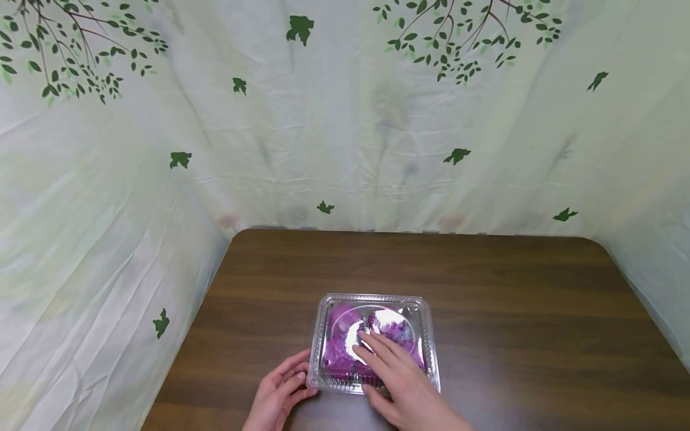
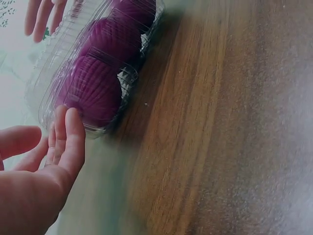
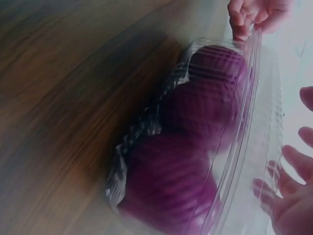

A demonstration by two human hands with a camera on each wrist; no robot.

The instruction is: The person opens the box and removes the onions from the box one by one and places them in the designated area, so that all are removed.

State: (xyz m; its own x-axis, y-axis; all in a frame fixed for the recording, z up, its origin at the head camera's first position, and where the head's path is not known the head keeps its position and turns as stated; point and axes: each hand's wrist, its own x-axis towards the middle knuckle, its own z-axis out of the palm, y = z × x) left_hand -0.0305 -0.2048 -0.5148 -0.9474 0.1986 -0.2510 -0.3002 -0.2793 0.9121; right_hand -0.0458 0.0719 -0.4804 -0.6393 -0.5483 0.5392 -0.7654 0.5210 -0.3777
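Note:
A clear plastic clamshell box (image 1: 372, 298) sits near the front of the table, its lid closed over purple contents. Seen from the side, the contents are several round, ridged purple balls (image 2: 90, 90) in a row; their exact kind I cannot tell. My left hand (image 1: 280, 392) is at the box's front left corner, with its fingertips against the side wall and its fingers loosely bent. Over the lid (image 3: 259, 93) lies my right hand (image 1: 399, 377), fingers extended and spread on the top, thumb at the front edge.
The brown wooden table (image 1: 512, 317) extends behind the box and to both sides. A pale curtain (image 1: 350, 131) printed with leaves and green birds hangs behind the table's far edge and along its left and right sides.

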